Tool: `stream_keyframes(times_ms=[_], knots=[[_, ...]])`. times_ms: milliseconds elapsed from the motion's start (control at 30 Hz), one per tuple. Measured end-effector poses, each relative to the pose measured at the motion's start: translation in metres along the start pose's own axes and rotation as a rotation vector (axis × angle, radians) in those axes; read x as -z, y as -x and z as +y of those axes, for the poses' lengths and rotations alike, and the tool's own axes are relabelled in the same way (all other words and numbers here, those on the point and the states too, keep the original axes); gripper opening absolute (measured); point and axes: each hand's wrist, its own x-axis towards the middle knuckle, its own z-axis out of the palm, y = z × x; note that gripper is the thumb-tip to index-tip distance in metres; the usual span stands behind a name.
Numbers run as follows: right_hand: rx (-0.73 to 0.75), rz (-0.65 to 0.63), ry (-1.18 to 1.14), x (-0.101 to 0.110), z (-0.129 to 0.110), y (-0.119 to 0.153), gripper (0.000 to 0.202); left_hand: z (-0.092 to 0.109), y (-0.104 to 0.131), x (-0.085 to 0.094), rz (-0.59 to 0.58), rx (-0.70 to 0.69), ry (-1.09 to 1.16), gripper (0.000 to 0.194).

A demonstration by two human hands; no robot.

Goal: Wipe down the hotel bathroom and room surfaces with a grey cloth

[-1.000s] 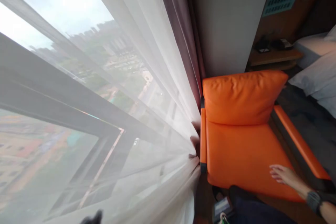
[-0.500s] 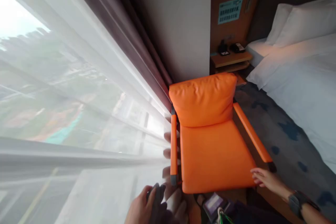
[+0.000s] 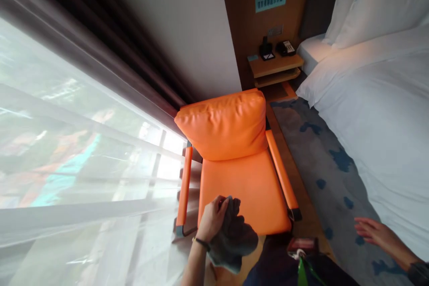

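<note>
My left hand [image 3: 213,219] grips a bunched dark grey cloth [image 3: 234,239], which hangs over the front of the orange armchair [image 3: 241,187]. The cloth's lower folds droop past the seat's front edge. Off to the right, my right hand [image 3: 374,232] hovers above the carpet with its fingers stretched out and nothing in it. The chair's back cushion [image 3: 224,125] leans against the backrest, and its right armrest [image 3: 281,170] lies between the seat and my right hand.
Sheer curtains [image 3: 100,178] hang along the window on the left, beside a dark drape [image 3: 100,49]. A white bed [image 3: 385,98] stands on the right. Behind the chair, a small wooden shelf [image 3: 275,67] holds a telephone [image 3: 284,48]. A badge on a green lanyard [image 3: 302,272] hangs before me.
My left hand has moved right and up with the cloth, from beside the chair to over its seat front. My right hand has shifted away from the seat corner, and the view has turned right.
</note>
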Motion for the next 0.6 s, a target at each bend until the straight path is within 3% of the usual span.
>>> stream_keyframes(times_ms=[133, 200, 267, 367, 500, 600], knots=[[-0.060, -0.020, -0.089, -0.005, 0.001, 0.020, 0.058, 0.018, -0.061, -0.045, 0.047, 0.024, 0.124, 0.032], [-0.074, -0.106, -0.056, -0.008, 0.008, 0.032, 0.057, 0.026, -0.084, -0.078, 0.067, 0.063, 0.182, 0.037], [-0.125, -0.185, 0.026, -0.002, 0.014, 0.038, 0.055, 0.032, -0.093, -0.118, 0.057, 0.104, 0.234, 0.043], [-0.167, -0.206, 0.136, 0.025, 0.014, 0.027, 0.053, 0.036, -0.077, -0.195, -0.035, 0.172, 0.291, 0.051], [-0.126, -0.173, 0.129, 0.082, -0.008, -0.024, 0.053, 0.040, -0.029, -0.304, -0.162, 0.399, 0.259, 0.087], [-0.108, -0.184, 0.103, 0.137, -0.014, -0.071, 0.058, 0.046, -0.006, -0.355, -0.163, 0.674, 0.196, 0.067]])
